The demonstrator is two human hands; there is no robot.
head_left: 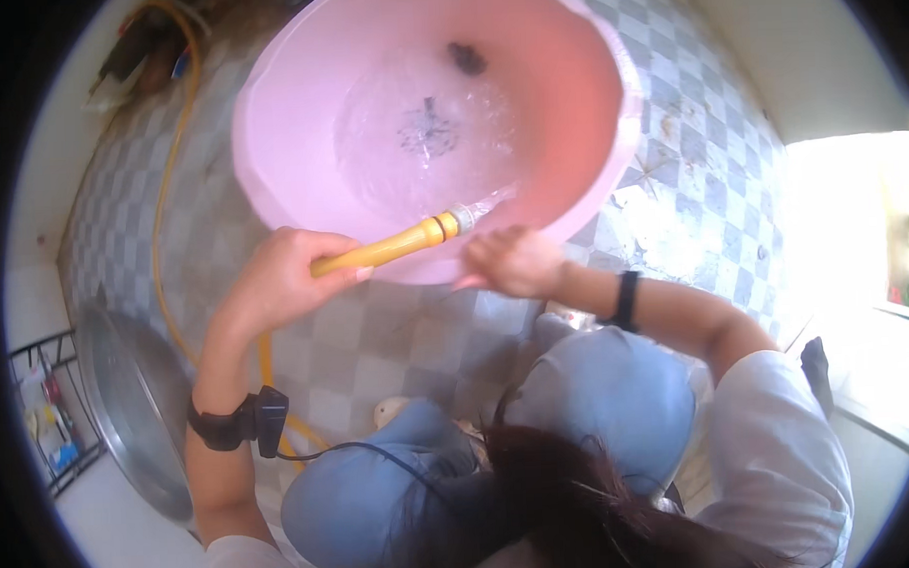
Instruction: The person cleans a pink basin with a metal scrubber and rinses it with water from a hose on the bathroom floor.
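Observation:
My left hand point(296, 279) is closed round a yellow hose point(383, 252), just behind its end fitting. Water runs out of the hose tip over the near right part of a large pink tub point(261, 181). My right hand point(516, 262), slightly blurred, is by the tub's near rim, right of the hose tip and apart from it. Its fingers are curled in, and what they hold, if anything, is hidden. Rippling water point(369, 137) lies in the bottom of the tub. A small dark clump point(467, 58) shows toward the tub's far side.
The yellow hose line point(160, 219) trails along the checkered tile floor point(707, 190) at left. A large metal basin point(128, 406) leans at the lower left beside a black wire rack point(54, 418). Dark objects point(141, 50) lie in the far left corner. A bright opening point(853, 230) is at right.

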